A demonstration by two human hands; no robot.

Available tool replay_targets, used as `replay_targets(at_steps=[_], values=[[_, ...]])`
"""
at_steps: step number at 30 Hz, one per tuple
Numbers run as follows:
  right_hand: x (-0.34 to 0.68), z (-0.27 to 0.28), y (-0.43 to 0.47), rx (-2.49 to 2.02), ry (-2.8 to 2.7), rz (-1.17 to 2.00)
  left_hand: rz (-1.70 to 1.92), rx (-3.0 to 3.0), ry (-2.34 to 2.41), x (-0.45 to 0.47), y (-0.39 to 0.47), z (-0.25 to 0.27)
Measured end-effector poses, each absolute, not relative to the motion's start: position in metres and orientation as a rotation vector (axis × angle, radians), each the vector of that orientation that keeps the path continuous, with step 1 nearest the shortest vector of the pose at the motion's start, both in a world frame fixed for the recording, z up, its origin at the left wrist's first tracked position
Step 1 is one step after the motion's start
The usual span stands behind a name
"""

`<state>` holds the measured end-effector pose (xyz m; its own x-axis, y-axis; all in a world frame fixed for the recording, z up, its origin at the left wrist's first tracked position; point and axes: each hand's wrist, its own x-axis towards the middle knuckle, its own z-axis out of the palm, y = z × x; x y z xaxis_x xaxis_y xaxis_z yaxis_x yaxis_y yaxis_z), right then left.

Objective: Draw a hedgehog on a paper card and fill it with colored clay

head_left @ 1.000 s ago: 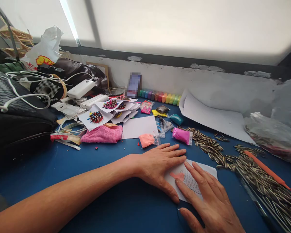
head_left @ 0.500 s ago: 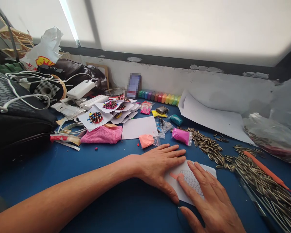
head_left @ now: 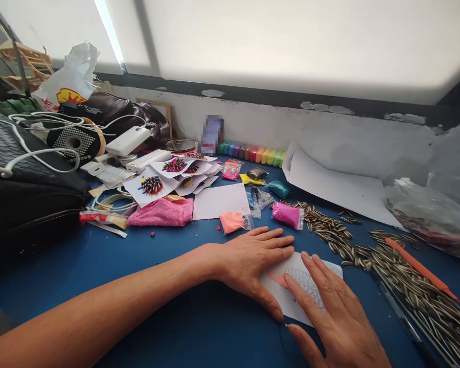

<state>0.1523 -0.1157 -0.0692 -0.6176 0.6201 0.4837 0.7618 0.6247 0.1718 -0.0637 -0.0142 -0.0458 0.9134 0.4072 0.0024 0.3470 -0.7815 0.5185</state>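
Note:
A white paper card (head_left: 291, 303) with a scale-patterned drawing (head_left: 304, 283) lies on the blue table. Some orange-pink clay (head_left: 278, 279) is spread flat on the drawing's left end. My left hand (head_left: 253, 260) rests flat over the card's left edge, fingers spread. Over its right part is my right hand (head_left: 333, 312), fingers stretched out, with the index fingertip at the edge of the clay. Neither hand grips anything. Just beyond my left hand sit a bag of orange clay (head_left: 231, 222) and a bag of magenta clay (head_left: 286, 214).
Sunflower seeds (head_left: 417, 286) are heaped at the right, with an orange stick (head_left: 421, 268) across them. Behind lie a blank paper (head_left: 220, 201), a pink cloth (head_left: 161, 212) and finished seed-covered cards (head_left: 151, 186). A black bag (head_left: 30, 204) stands at the left.
My right hand has shifted slightly to the right, its index fingertip sliding along the clay. The left hand stays in place.

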Motion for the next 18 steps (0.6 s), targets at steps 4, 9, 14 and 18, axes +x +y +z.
replay_targets(at_steps=[4, 9, 14, 18], values=[[0.152, -0.066, -0.116, -1.030, -2.505, -0.494, 0.166, 2.554, 0.534, -0.064, -0.014, -0.046], [0.155, -0.063, -0.116, -1.243, -2.419, -0.414, 0.164, 2.553, 0.529, -0.065, -0.014, -0.048], [0.162, -0.058, -0.110, -1.388, -2.292, -0.454, 0.146, 2.573, 0.550, -0.064, -0.018, -0.048], [0.162, -0.057, -0.111, -1.306, -2.327, -0.474, 0.142, 2.593, 0.592, -0.062, -0.024, -0.048]])
